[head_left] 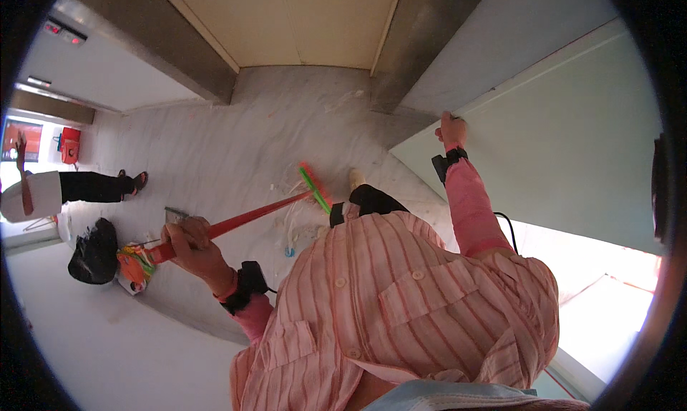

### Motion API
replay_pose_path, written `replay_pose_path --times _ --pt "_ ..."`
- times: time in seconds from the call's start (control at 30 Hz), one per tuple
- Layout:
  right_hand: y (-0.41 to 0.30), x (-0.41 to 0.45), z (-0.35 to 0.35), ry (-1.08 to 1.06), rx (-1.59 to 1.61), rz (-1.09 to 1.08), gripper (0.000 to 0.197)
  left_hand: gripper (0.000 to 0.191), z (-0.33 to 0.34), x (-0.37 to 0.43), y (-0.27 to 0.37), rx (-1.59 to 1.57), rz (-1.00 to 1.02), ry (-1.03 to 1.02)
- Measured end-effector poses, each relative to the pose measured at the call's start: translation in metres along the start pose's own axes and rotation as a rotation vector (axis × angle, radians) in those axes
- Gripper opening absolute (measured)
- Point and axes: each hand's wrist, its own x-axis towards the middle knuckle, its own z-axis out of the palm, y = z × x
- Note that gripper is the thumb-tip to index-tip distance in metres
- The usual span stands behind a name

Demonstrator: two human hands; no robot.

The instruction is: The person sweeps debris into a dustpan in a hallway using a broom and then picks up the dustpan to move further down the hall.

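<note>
My left hand [192,244] is closed around the red handle [257,211] of a broom, near its upper end. The broom's head [315,188], green with reddish bristles, rests on the marble-patterned floor close to my foot [355,179]. Beside it lie loose pale scraps [290,223] and a small blue scrap [290,251]. On the other side, my right hand [452,131] has its fingers curled at the edge of a pale green door [558,137]. What exactly the fingers grip there is partly hidden.
Elevator-like doors [300,24] with metal frames stand ahead; lit buttons [63,32] are on the left wall. A person [91,187] stands at far left near a red bag [70,145]. A black plastic bag [95,252] and a colourful bag [134,266] sit along the wall.
</note>
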Motion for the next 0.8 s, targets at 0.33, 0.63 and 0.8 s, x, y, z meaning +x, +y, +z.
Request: replay_pose_path --times 0.33,0.63,0.8 --pt "0.084 0.128 0.061 0.121 0.019 -0.255 0.030 0.032 0.066 0.031 0.016 -0.155 -0.027 -0.012" --pt "-0.038 -0.103 0.165 -0.809 -0.067 -1.074 0.052 0.031 0.125 0.053 0.001 -0.163 -0.038 0.024" --pt "-0.090 -0.133 0.191 -0.639 0.070 -1.057 0.052 0.028 0.155 0.066 -0.044 -0.452 -0.101 -0.224"
